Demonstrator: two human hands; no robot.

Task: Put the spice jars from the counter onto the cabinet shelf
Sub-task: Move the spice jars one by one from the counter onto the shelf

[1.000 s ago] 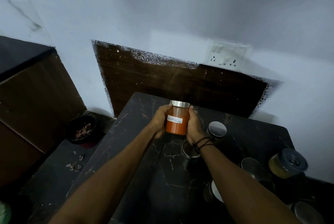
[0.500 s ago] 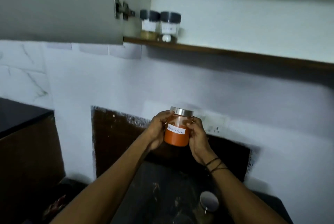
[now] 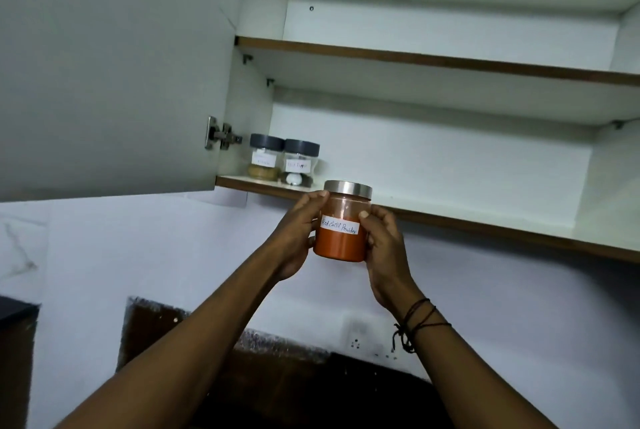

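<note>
— Since a second ago the red chilli powder jar (image 3: 341, 224) has gone from low over the counter to just under the lip of the bottom cabinet shelf (image 3: 485, 220), with its steel lid (image 3: 347, 189) level with that edge. Who has it?

— Both hands do. The left hand (image 3: 299, 233) and the right hand (image 3: 382, 241) are curled shut on its sides, thumbs across the front by the label, jar upright.

— How should it go in?

— I'd say lift until the base clears the shelf edge, keep it upright, push away from the hands and set it down before letting go.

— What's in it?

— Orange-red powder, filling well over half. Up and left of the left hand two dark-lidded jars (image 3: 282, 160) stand touching on that shelf, one with tan powder at the bottom, the other unclear. Up and right of the right hand the shelf looks bare
</note>
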